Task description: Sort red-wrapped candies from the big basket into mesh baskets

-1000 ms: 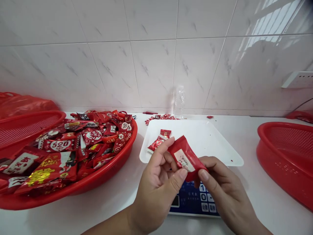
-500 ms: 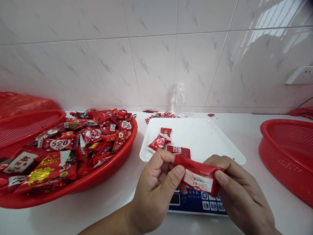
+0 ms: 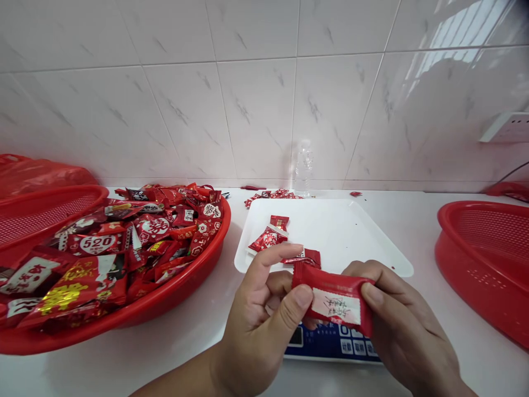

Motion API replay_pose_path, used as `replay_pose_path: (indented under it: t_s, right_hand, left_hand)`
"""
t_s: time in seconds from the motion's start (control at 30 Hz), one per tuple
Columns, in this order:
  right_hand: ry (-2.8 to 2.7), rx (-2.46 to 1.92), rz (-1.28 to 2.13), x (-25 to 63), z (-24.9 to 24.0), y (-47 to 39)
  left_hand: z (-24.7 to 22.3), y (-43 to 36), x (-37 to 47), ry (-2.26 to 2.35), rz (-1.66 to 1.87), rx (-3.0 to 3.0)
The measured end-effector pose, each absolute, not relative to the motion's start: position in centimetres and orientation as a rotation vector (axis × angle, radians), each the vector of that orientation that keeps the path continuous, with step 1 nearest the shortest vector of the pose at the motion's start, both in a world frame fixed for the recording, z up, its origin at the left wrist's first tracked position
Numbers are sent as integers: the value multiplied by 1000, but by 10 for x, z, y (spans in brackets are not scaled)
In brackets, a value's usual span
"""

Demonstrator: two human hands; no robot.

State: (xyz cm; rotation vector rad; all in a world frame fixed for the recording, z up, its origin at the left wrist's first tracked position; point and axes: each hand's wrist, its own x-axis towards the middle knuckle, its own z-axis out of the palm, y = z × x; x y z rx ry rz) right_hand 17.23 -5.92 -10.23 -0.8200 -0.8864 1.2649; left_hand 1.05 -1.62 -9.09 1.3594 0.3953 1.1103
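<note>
A red wrapped packet point(image 3: 335, 302) with a white label is held level between both hands over the scale's blue keypad point(image 3: 318, 347). My left hand point(image 3: 264, 320) pinches its left end with the thumb, the index finger raised off it. My right hand point(image 3: 405, 325) grips the right end between thumb and fingers. Behind them, the scale's white tray point(image 3: 351, 231) bears a small red packet point(image 3: 280, 222), a red and white one point(image 3: 268, 238) and a third point(image 3: 308, 257), partly hidden by my left fingers.
A red basket point(image 3: 215, 259) heaped with packets stands at left, another red basket point(image 3: 53, 207) behind it. At right is a red basket point(image 3: 458, 259). A clear bottle point(image 3: 304, 168) and small packets point(image 3: 275, 195) are near the wall.
My left index finger has lifted off the packet and straightened. The packet has shifted very slightly left and its label has turned a little more toward the view.
</note>
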Motion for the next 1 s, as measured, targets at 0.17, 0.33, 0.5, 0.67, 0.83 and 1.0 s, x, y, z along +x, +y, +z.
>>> replay_pose_path:
  t_s: [0.17, 0.33, 0.5, 0.67, 0.83, 1.0]
  right_hand:
    - [-887, -820, 1275, 173, -102, -59]
    - [-875, -816, 1274, 172, -101, -59]
    - [-882, -837, 1273, 173, -103, -58]
    - [-913, -843, 1279, 173, -104, -57]
    - [-1166, -816, 926, 173, -112, -55]
    - [-1535, -929, 443, 177, -116, -52]
  left_hand:
    - [-90, -16, 11, 388, 1118, 1352]
    - [-92, -16, 11, 389, 1111, 1349]
    - [-93, -14, 11, 384, 1107, 1352]
    - [-91, -12, 12, 372, 1145, 1369]
    - [-92, -8, 14, 398, 1180, 1284]
    - [-89, -5, 11, 376, 1146, 1217]
